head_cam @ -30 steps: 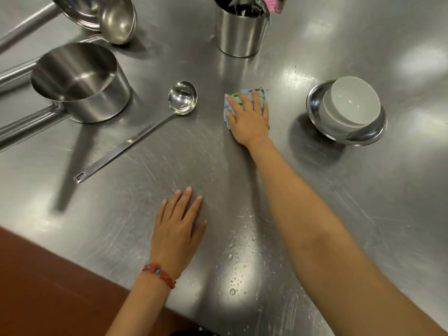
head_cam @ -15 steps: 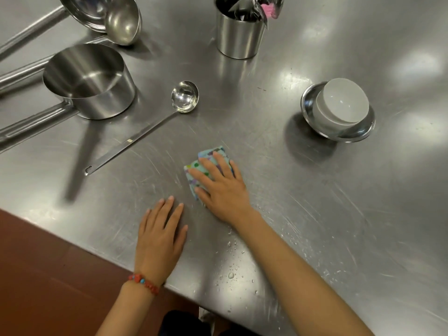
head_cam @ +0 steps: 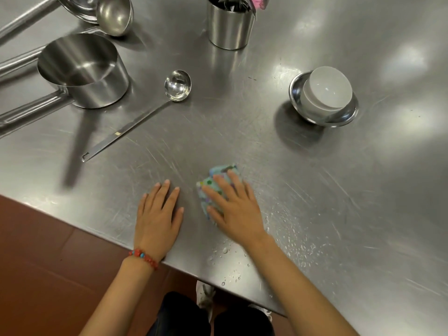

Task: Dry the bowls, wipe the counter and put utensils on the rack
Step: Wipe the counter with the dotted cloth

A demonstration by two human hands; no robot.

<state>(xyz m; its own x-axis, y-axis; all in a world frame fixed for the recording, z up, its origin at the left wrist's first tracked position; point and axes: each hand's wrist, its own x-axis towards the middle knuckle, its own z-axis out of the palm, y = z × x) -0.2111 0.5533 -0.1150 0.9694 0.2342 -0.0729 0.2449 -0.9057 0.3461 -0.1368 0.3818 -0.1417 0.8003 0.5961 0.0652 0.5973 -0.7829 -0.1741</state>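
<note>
My right hand (head_cam: 234,208) presses flat on a folded light-blue patterned cloth (head_cam: 214,184) near the front edge of the steel counter (head_cam: 315,190). Its fingers are spread and straight over the cloth. My left hand (head_cam: 157,219) rests flat on the counter just left of the cloth, fingers straight, a red bead bracelet on its wrist. A white bowl (head_cam: 326,89) sits upside down in a steel bowl (head_cam: 349,117) at the right. A small ladle (head_cam: 178,84) lies mid-left, its handle pointing toward me.
A steel saucepan (head_cam: 83,71) with a long handle stands at the left. Large ladles (head_cam: 114,15) lie at the back left. A steel utensil holder (head_cam: 230,27) stands at the back. Water drops (head_cam: 286,229) dot the counter right of my right hand. Red-brown floor lies below the edge.
My right hand has dragged the cloth from the middle of the counter back toward the front edge, then a little to the right. My left hand stays flat on the counter.
</note>
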